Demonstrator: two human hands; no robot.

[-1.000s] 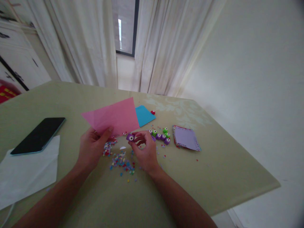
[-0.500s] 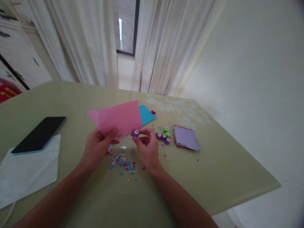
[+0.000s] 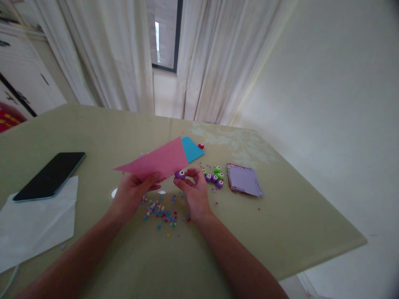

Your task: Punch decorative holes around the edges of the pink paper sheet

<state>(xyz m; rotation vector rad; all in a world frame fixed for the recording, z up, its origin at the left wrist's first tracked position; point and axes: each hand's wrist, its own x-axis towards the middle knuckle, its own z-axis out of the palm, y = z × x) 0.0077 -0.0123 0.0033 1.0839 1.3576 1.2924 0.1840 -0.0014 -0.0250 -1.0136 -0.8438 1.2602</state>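
My left hand [image 3: 137, 193] pinches a sheet of pink paper [image 3: 158, 161] by its lower edge, thumb on top. A row of small punched holes runs along that edge. In my right hand [image 3: 196, 189], thumb and fingers are closed on a small purple craft punch [image 3: 180, 174] with an eye on it, beside the paper's lower right corner. Whether the paper sits in its slot I cannot tell. Several similar purple punches [image 3: 214, 178] and green punches [image 3: 217, 170] stand just right of that hand. Under my hands lies a scatter of coloured paper confetti [image 3: 160, 209].
Blue paper [image 3: 192, 149] lies behind the pink sheet, with a red punch [image 3: 201, 145] by its corner. To the right is a stack of square papers [image 3: 245, 180] with punched borders. A phone [image 3: 50, 176] rests partly on a white sheet [image 3: 40, 224] at left.
The pink sheet has tipped flatter, its left part dropping lower. The purple punch in my right hand has shifted slightly right, and its eye has turned more toward me.
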